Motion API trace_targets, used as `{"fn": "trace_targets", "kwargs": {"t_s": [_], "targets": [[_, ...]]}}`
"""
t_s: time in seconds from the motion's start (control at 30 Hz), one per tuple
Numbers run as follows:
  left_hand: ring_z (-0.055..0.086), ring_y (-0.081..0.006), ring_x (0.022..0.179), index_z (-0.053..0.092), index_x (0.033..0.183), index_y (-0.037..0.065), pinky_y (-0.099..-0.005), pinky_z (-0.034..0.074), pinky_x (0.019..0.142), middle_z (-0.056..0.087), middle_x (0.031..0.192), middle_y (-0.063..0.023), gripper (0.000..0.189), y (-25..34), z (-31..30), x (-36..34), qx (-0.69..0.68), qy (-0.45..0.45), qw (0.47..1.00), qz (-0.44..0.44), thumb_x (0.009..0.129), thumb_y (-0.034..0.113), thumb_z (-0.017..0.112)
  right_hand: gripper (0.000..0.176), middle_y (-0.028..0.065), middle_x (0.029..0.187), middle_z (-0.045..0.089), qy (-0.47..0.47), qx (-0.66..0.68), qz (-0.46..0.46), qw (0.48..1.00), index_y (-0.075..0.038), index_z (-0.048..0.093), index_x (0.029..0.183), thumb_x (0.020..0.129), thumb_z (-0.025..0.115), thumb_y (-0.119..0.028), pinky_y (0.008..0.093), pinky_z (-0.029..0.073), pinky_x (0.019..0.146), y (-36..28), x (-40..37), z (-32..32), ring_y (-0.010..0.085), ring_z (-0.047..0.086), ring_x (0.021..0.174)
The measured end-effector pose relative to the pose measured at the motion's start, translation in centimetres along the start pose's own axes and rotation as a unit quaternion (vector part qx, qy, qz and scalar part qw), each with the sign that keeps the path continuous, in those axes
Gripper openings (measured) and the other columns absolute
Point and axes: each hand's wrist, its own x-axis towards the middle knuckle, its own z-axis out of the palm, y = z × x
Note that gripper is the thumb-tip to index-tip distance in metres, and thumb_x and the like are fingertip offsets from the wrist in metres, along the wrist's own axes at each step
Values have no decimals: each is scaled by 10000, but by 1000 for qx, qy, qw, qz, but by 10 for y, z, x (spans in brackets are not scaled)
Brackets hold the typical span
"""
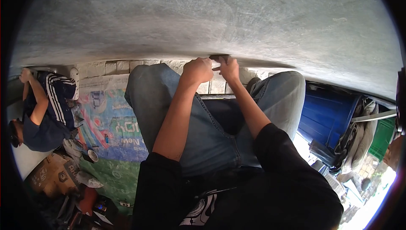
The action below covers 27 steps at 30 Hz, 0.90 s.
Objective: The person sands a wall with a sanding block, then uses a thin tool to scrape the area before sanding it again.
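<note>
In front of me spreads a large grey, scuffed surface [220,18], and both my hands work at its lower edge. My right hand [229,69] is closed around a small dark flat piece [219,57], which rests against the grey surface; its exact kind cannot be made out. Just beside it, my left hand [198,70] is closed, with its fingertips at the left end of the dark piece. What the left fingers grip is hidden. My knees, in blue jeans [152,90], are spread on either side of the hands.
On the left another person [46,107] sits with raised hands at the same surface. A printed banner [112,124] covers the floor there, near a cardboard box [53,175]. To my right stand a blue plastic bin [325,113] and a green container [382,139]. Pale paving bricks [218,86] lie beneath.
</note>
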Motion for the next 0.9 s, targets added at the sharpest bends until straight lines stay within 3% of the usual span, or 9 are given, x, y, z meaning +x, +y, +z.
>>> {"fn": "trace_targets", "kwargs": {"t_s": [0.17, 0.33, 0.43, 0.5, 0.67, 0.7, 0.83, 0.9], "targets": [[537, -304, 863, 545, 978, 45, -373, 418, 764, 546, 925, -196, 331, 0, -6, 3, 9, -17, 1000, -25, 671, 128, 450, 231, 111, 785, 615, -8, 46, 3, 999, 39, 566, 819, 804, 410, -131, 268, 457, 525, -2, -2, -25, 189, 609, 577], [533, -294, 871, 541, 971, 41, -347, 417, 765, 552, 926, -181, 324, -8, -12, 13, -34, 14, 999, 13, 673, 127, 445, 225, 102, 805, 609, -26, 60, 79, 995, 22, 579, 871, 803, 401, -96, 237, 449, 461, 8, 11, 13, 179, 609, 567], [522, -285, 901, 520, 1016, 54, -341, 407, 784, 544, 962, -168, 356, -12, -13, 6, -21, 5, 999, -32, 673, 119, 450, 221, 121, 837, 600, -25, 93, 92, 991, 26, 572, 883, 802, 410, -100, 235, 433, 428, 18, 15, 19, 183, 608, 569], [519, -282, 910, 514, 1028, 59, -341, 403, 791, 541, 974, -166, 366, -12, -15, 6, -11, -7, 999, -50, 672, 114, 453, 228, 127, 848, 596, -43, 204, 73, 975, 40, 557, 898, 790, 428, -114, 250, 425, 418, 19, 11, 7, 190, 607, 577], [519, -274, 918, 513, 1032, 56, -340, 396, 803, 543, 973, -164, 370, -8, -15, 7, -19, -5, 999, -31, 673, 101, 437, 228, 135, 852, 591, 12, 226, 123, 966, 87, 533, 863, 758, 450, -98, 212, 417, 421, -6, -10, -54, 190, 604, 653], [519, -274, 918, 513, 1032, 56, -340, 396, 803, 543, 973, -164, 370, -8, -14, 8, -18, -7, 999, -29, 673, 101, 437, 199, 91, 852, 605, 9, 222, 154, 963, 18, 520, 912, 798, 448, -129, 180, 326, 411, -8, -9, -55, 85, 552, 567], [523, -273, 906, 519, 1015, 51, -332, 398, 792, 558, 940, -157, 363, -8, -11, 11, -15, -4, 1000, -21, 665, 85, 429, 187, 88, 825, 607, -27, 289, 124, 949, 21, 516, 913, 775, 447, -84, 187, 335, 415, -9, 2, -20, 103, 565, 594], [525, -272, 902, 523, 1008, 51, -329, 399, 788, 562, 930, -154, 359, -8, -10, 13, -11, 4, 1000, -19, 663, 81, 427, 186, 103, 838, 598, -50, 290, 159, 942, 18, 508, 926, 776, 453, -78, 199, 361, 426, 4, 17, 12, 126, 576, 633]]}}
